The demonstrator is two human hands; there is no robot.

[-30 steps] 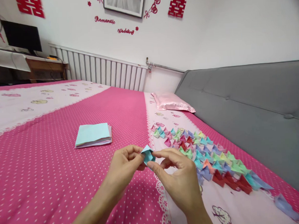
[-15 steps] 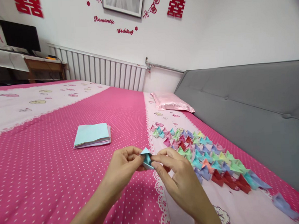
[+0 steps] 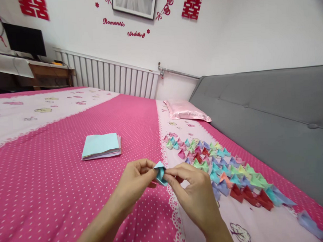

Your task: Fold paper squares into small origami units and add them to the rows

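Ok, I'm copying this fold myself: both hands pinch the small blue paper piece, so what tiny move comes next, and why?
Probably squeeze the fold tight. The left hand and right hand pinch the blue paper piece from opposite sides above the bedspread, and its flaps look looser than the folded pieces lined up nearby.
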